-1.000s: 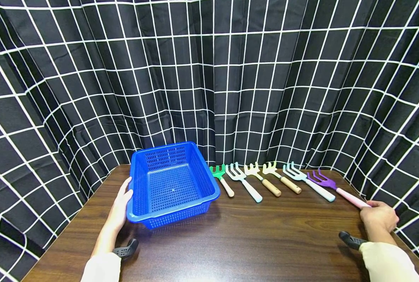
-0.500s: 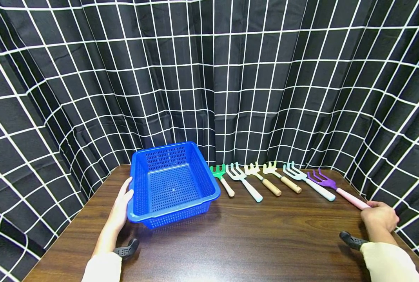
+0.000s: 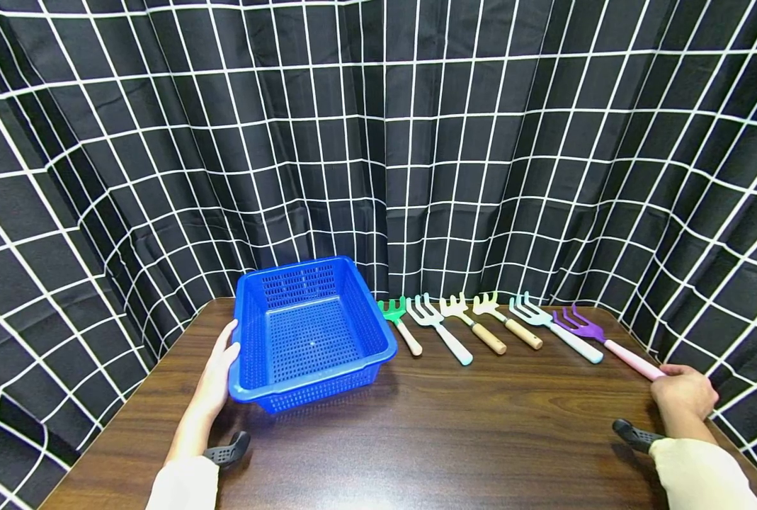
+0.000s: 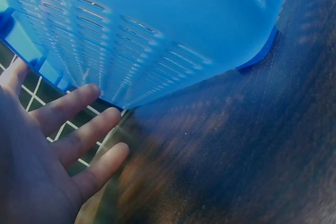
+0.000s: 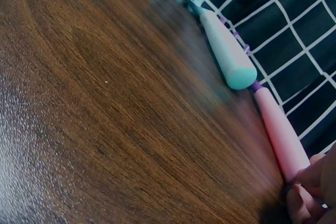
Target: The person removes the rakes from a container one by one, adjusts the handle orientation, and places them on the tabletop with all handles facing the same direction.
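Observation:
My left hand point(image 3: 215, 375) rests against the left side of a blue plastic basket point(image 3: 311, 386). In the left wrist view its fingers are spread and nearly straight beside the slotted wall. My right hand point(image 3: 685, 393) pinches the handle end of a purple hand rake point(image 3: 633, 359) with a pink grip, at the table's right side. Its tines lie near the curtain. In the right wrist view, fingertips point(image 5: 304, 198) close on the pink end. Left of it lies a pale blue hand rake point(image 3: 576, 342), apart from my hand.
Between basket and right hand lie several more hand rakes in a row: a green one point(image 3: 408, 338), a white one point(image 3: 454, 345), and two with wooden handles, a cream one point(image 3: 489, 338) and a yellow-green one point(image 3: 523, 333). A black checked curtain point(image 3: 378, 142) backs the brown table point(image 3: 454, 439).

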Tool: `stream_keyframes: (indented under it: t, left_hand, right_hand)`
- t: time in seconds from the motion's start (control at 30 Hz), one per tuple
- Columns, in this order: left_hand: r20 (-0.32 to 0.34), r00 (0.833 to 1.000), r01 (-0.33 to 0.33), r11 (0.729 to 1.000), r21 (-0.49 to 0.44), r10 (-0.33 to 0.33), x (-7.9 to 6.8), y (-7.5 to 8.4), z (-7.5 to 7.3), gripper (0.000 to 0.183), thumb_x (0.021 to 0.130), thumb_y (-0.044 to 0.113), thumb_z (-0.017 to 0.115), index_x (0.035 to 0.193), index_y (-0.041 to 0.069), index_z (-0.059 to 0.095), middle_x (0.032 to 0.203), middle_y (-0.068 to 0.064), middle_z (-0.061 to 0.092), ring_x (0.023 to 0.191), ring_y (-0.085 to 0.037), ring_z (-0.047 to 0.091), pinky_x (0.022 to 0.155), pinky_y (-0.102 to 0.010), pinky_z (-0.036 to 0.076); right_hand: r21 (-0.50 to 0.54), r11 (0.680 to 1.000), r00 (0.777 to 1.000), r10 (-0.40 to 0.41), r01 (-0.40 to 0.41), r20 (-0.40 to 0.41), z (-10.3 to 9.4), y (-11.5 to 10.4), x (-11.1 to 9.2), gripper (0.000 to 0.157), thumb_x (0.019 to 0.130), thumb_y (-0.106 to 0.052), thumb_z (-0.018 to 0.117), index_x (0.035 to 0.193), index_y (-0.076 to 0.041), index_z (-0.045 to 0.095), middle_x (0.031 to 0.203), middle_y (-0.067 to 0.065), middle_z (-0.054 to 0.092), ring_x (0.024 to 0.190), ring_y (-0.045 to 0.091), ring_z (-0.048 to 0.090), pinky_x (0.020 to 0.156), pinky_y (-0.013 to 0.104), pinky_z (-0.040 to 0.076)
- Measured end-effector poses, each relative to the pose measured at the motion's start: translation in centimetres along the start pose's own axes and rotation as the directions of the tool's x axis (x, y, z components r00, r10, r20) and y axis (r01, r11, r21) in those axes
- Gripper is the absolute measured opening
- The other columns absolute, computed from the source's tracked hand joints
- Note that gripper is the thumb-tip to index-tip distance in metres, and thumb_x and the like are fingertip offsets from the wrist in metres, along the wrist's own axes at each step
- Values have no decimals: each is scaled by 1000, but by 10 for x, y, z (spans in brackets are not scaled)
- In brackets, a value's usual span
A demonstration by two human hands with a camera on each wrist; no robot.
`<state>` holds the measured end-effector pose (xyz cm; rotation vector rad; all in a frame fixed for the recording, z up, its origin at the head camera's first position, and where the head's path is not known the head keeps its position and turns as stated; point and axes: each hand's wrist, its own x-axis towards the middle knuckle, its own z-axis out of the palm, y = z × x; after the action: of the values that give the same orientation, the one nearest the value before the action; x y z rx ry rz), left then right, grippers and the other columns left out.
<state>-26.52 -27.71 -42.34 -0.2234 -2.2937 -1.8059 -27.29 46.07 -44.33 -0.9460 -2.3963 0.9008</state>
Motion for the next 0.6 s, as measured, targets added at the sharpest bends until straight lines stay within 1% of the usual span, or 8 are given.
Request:
stream_keyframes:
  t: [0.03, 0.1, 0.2, 0.27, 0.37, 0.43, 0.53, 0.6]
  left_hand:
    - [-1, 1000, -3, 1000, 6, 4, 1, -3, -1, 54, 106, 23, 27, 156, 7, 13, 152, -28, 25, 119, -46, 45, 82, -19, 44]
    - [-1, 1000, -7, 1000, 13, 7, 2, -6, -1, 53, 106, 22, 27, 156, 8, 13, 153, -27, 25, 118, -40, 48, 83, -19, 43]
    - [-2, 1000, -6, 1000, 3, 6, 6, -13, -3, 53, 106, 21, 28, 156, 9, 14, 153, -26, 26, 113, -29, 51, 83, -20, 44]
    - [-3, 1000, -4, 1000, -2, 4, 6, -12, -3, 52, 106, 20, 29, 156, 9, 15, 152, -26, 27, 109, -23, 52, 82, -20, 44]
    - [-6, 1000, -2, 1000, 7, 2, 10, -22, -4, 53, 107, 23, 28, 156, 12, 14, 153, -25, 27, 111, -26, 52, 82, -21, 45]
    - [-8, 1000, 0, 1000, 12, 1, 12, -27, -4, 53, 107, 25, 28, 157, 14, 14, 153, -24, 27, 114, -33, 51, 82, -21, 45]
    - [-9, 1000, -4, 1000, 3, 4, 13, -32, -5, 53, 107, 26, 27, 157, 15, 12, 153, -24, 27, 118, -41, 48, 82, -22, 46]
    - [-6, 1000, -5, 1000, -5, 5, 13, -33, -5, 53, 107, 27, 27, 157, 15, 12, 153, -24, 26, 118, -44, 47, 82, -22, 46]
  right_hand:
    - [-5, 1000, 1000, -7, 7, 1, 0, 0, -1, 40, 75, -4, 49, 114, 5, 57, 117, 36, 51, 108, 55, 40, 81, 53, 35]
    - [-12, 1000, 1000, -22, 22, -1, -1, -1, -2, 41, 75, -4, 49, 115, 6, 57, 117, 36, 51, 108, 56, 40, 81, 53, 35]
    - [-18, 999, 999, -34, 34, -4, -3, -1, -6, 43, 74, -4, 49, 115, 6, 56, 116, 37, 51, 106, 56, 41, 81, 54, 35]
    - [-13, 999, 999, -34, 34, -11, -4, -1, -7, 44, 74, -4, 49, 116, 6, 56, 117, 37, 51, 106, 56, 41, 81, 54, 35]
    - [3, 999, 999, -36, 36, -27, -4, -3, -9, 44, 76, -4, 47, 117, 8, 55, 118, 36, 51, 108, 56, 42, 82, 55, 35]
    - [19, 999, 998, -46, 47, -42, -3, -5, -10, 43, 79, -5, 47, 118, 8, 55, 119, 35, 52, 109, 56, 42, 82, 56, 34]
    - [32, 997, 997, -64, 65, -53, -3, -8, -11, 41, 82, -7, 46, 120, 8, 55, 120, 34, 52, 110, 56, 42, 82, 57, 34]
    - [34, 997, 996, -65, 67, -56, -2, -11, -12, 40, 84, -8, 47, 121, 7, 55, 120, 34, 52, 110, 56, 43, 80, 58, 35]
